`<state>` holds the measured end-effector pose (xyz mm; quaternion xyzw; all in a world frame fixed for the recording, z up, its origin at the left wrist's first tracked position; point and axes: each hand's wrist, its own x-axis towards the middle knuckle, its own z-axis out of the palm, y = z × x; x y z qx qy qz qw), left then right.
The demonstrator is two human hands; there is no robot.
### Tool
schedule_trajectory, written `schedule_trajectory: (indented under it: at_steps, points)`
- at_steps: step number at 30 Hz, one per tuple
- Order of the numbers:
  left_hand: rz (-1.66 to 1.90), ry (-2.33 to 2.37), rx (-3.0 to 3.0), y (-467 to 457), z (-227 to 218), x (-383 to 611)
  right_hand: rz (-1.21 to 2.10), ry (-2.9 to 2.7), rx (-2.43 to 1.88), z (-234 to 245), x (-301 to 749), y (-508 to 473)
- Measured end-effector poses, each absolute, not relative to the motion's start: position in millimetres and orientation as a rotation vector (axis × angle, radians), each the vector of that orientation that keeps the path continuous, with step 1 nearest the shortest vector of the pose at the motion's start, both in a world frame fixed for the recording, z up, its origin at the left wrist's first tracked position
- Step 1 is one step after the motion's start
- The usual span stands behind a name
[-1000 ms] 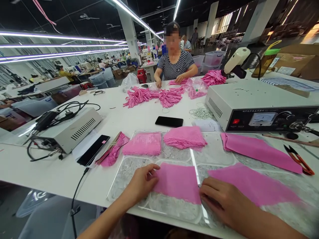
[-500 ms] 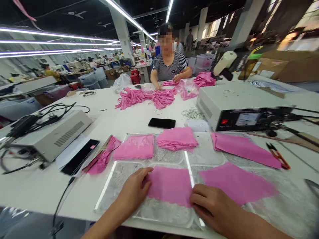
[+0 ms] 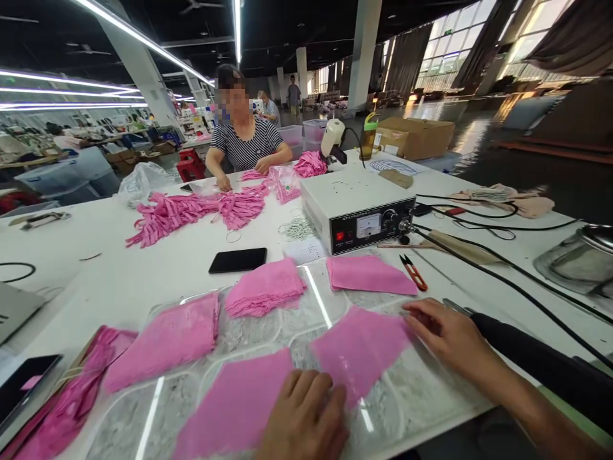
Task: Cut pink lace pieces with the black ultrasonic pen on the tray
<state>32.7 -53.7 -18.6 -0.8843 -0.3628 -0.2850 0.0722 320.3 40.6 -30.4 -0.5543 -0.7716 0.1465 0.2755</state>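
Observation:
My left hand (image 3: 304,415) lies flat, fingers loosely together, at the seam between two pink lace pieces: the near piece (image 3: 234,409) and the right piece (image 3: 359,348). My right hand (image 3: 443,332) rests at the far right corner of the right piece, with fingers curled over its edge; what they grip, if anything, is hidden. Both pieces lie on a clear plastic sheet (image 3: 421,390) over white lace. Behind them sit stacks of pink lace (image 3: 167,338) (image 3: 265,287) and a flat pink piece (image 3: 368,275).
A white machine box (image 3: 357,211) with cables stands behind, red snips (image 3: 414,271) beside it. A black phone (image 3: 238,260) lies mid-table. A black tool (image 3: 541,358) lies at the right edge. Across the table a person in a striped shirt (image 3: 246,150) sorts pink strips (image 3: 191,211).
The view has swung to the right. My right hand moved from the near piece's edge out to the far corner of the right piece; my left hand shifted to the seam between both pieces.

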Motion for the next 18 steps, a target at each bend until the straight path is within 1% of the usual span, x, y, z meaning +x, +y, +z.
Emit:
schedule_trajectory:
  at_steps: [4,11,15,18]
  points:
    - [-0.742,-1.1,-2.754,-36.6,-18.9,45.3,0.491,-2.137,-1.498,-18.6,309.0,46.1]
    - [-0.618,-0.997,-2.942,-38.0,-13.3,23.9,0.668,-2.12,-1.498,-8.3,313.8,18.1]
    - [-0.702,-1.013,-2.982,-28.3,-12.5,30.6,0.808,-2.018,-1.453,-9.0,323.9,2.7]
    - [-0.774,-0.98,-2.914,-18.5,-14.6,41.8,0.78,-2.041,-1.482,-12.2,328.9,-3.1]
